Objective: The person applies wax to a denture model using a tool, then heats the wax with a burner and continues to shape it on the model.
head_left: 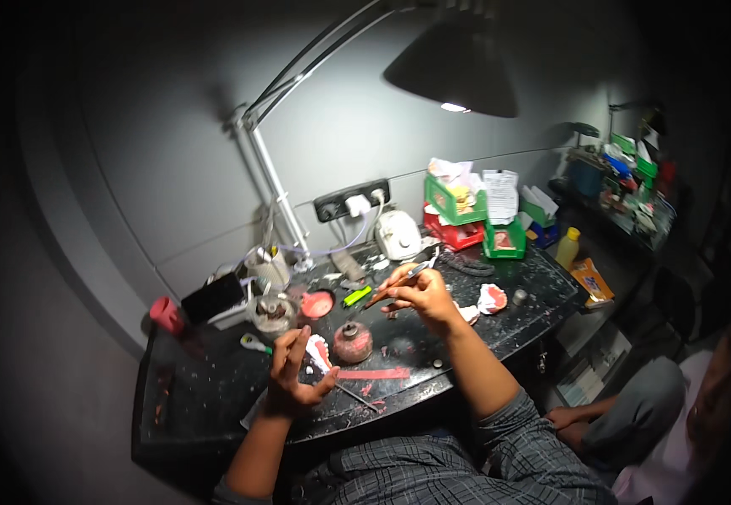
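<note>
The plaid shirt (399, 471) fronts the desk (201, 391), where the right hand (424, 296) grips a slim tool (377, 297) near the round jar (353, 343) and the left hand (290, 383) curves beside a dental cast (320, 351), any grip indiscernible, in an apparent tool-positioning step whose next move calls for steady control.

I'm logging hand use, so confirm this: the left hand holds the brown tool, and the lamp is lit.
Not quite: it is the right hand that holds the brown tool, as the head view shows. The lamp is lit.
</note>
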`<action>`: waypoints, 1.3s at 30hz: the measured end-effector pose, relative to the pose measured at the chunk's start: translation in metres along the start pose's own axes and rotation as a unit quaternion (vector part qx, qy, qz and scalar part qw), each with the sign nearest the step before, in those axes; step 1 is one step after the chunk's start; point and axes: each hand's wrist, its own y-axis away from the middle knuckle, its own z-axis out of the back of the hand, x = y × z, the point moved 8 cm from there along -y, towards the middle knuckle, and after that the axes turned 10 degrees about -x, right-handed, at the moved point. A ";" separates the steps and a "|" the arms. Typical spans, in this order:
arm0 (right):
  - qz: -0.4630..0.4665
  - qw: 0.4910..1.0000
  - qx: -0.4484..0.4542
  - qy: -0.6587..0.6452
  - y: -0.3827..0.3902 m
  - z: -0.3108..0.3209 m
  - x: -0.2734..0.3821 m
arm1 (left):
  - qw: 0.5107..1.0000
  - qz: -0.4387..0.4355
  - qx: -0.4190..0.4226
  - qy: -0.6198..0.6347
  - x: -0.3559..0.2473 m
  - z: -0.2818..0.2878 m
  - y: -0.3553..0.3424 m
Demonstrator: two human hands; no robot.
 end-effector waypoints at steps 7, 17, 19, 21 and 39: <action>0.049 0.998 -0.002 0.039 -0.006 0.009 -0.004 | 0.978 -0.117 0.017 0.170 -0.094 -0.005 -0.080; 0.050 0.999 0.012 -0.004 -0.005 0.013 -0.006 | 0.958 -0.062 0.080 0.267 -0.083 -0.002 -0.079; 0.056 0.998 0.020 -0.002 -0.006 0.009 -0.004 | 0.966 -0.151 0.027 0.206 -0.084 0.002 -0.074; 0.059 0.998 0.023 -0.009 -0.004 0.009 -0.001 | 0.956 -0.062 0.037 0.285 -0.083 0.004 -0.069; 0.045 0.999 -0.002 0.024 -0.002 0.012 0.003 | 0.993 -0.062 -0.052 0.091 -0.011 -0.001 -0.027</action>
